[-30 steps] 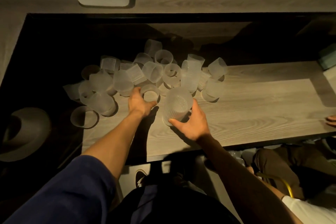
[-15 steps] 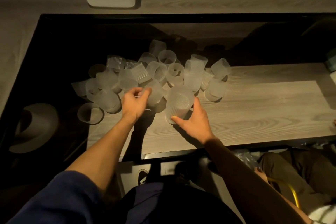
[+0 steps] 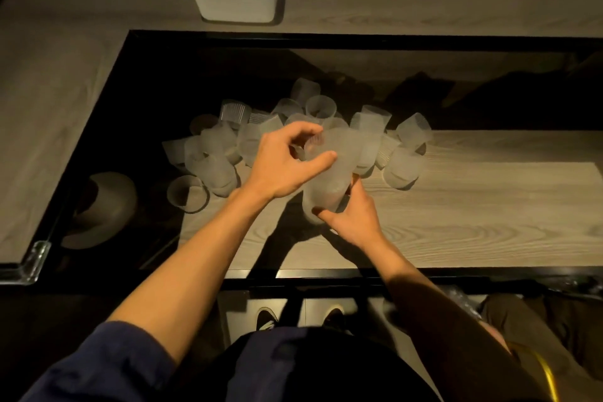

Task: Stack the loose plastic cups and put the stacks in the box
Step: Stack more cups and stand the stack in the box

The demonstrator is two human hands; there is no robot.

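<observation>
**A:** What do we see of the hands?

**B:** We see the left hand [image 3: 287,163] curled round a cup [image 3: 341,145], with the thumb on the near side and the fingers over the far rim. The right hand [image 3: 355,219] grips the foot of the stack [image 3: 321,197] from below, thumb across its front.

**A:** And how do cup and stack meet?

**B:** The cup sits at the mouth of the stack. We cannot tell how deep it goes, for the frosted walls blur together. The stack is tilted, its mouth leaning away from us, and we cannot tell whether its foot touches the desk [image 3: 473,206].

**A:** Where is all this?

**B:** About the middle of the desk, a little nearer the front edge than the far one. Just beyond the hands lies the pile [image 3: 215,153] of loose cups. Some stand, some lie on their sides, and the pile spreads toward the left edge.

**A:** And the box [image 3: 235,3]?

**B:** It is at the far edge, left of middle and well apart from the pile. Something pale stands inside it, though we cannot make out what.
</observation>
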